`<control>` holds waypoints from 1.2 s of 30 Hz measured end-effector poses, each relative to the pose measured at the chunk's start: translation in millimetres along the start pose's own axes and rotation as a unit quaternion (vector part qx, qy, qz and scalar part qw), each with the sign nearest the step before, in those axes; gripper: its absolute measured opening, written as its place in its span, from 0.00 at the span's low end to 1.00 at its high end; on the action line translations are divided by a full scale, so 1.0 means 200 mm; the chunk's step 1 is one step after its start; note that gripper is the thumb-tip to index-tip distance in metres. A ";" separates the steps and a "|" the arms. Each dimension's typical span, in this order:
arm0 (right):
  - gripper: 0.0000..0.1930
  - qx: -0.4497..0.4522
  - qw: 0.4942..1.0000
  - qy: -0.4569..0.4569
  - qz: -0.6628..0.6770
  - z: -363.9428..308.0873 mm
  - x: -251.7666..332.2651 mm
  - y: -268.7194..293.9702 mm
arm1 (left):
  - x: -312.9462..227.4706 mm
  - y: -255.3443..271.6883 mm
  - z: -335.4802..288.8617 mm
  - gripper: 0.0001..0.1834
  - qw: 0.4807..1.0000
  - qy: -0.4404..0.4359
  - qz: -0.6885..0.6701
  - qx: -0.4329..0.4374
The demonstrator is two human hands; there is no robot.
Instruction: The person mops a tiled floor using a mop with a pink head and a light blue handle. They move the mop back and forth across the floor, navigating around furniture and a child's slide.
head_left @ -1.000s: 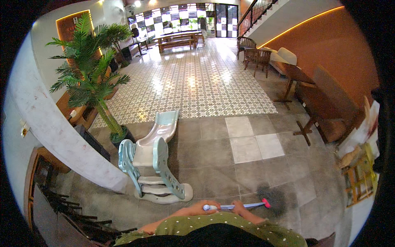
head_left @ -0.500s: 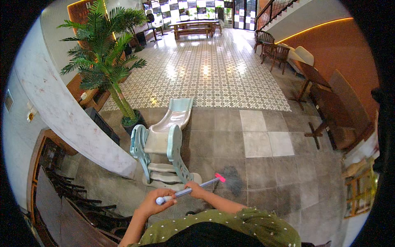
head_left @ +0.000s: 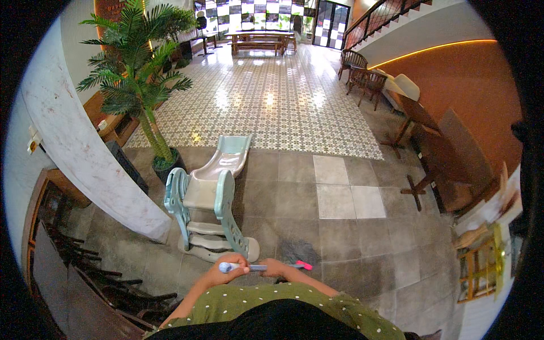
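My left hand [head_left: 228, 271] is closed around the upper end of a long mop handle [head_left: 258, 268], just below its pale rounded tip. Further down, my right hand [head_left: 273, 268] also wraps the blue-grey shaft. The handle runs roughly level in front of my body, toward the right. At its far end shows a pink head piece [head_left: 304, 265]. A fuzzy dark grey patch [head_left: 297, 250] lies on the floor tiles beside the pink piece; whether it is mop strands or a mark on the floor, I cannot tell.
A toddler slide [head_left: 209, 195] stands just ahead, left of centre. Behind it is a potted palm [head_left: 150, 122], beside a white curved pillar [head_left: 93, 153]. Dark stacked furniture [head_left: 73, 289] fills the lower left. Wooden tables [head_left: 447, 158] and chairs [head_left: 365, 79] line the right wall.
The mop handle has swung to nearly level, with the pink piece now lower, closer to my body. My right hand has come down slightly. The whole scene has shifted left in view.
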State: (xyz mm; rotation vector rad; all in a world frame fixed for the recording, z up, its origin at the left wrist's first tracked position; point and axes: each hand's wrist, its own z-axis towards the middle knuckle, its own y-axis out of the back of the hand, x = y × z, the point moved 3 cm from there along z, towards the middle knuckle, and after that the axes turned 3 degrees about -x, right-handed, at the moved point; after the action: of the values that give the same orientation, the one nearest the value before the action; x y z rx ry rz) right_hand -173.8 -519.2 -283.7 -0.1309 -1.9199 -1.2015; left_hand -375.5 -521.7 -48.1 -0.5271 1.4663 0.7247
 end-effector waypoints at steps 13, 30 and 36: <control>0.18 -0.161 0.941 -0.295 0.047 -1.00 -0.47 -0.20 | 0.49 -0.70 0.28 0.12 0.944 0.044 -0.115 0.307; 0.12 -0.254 0.948 -0.171 0.085 -0.19 -0.05 -0.25 | -0.07 0.03 -0.09 0.14 0.970 -0.087 0.186 0.128; 0.11 -0.209 0.967 -0.106 0.103 0.16 0.27 -0.33 | -0.28 0.20 -0.42 0.14 0.949 -0.079 0.297 0.064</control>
State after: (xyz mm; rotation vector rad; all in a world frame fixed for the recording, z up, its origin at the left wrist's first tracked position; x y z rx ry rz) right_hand -259.5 -547.2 -297.3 -0.6897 -1.7496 -1.4788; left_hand -459.4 -561.2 7.2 0.0900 1.5162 1.1028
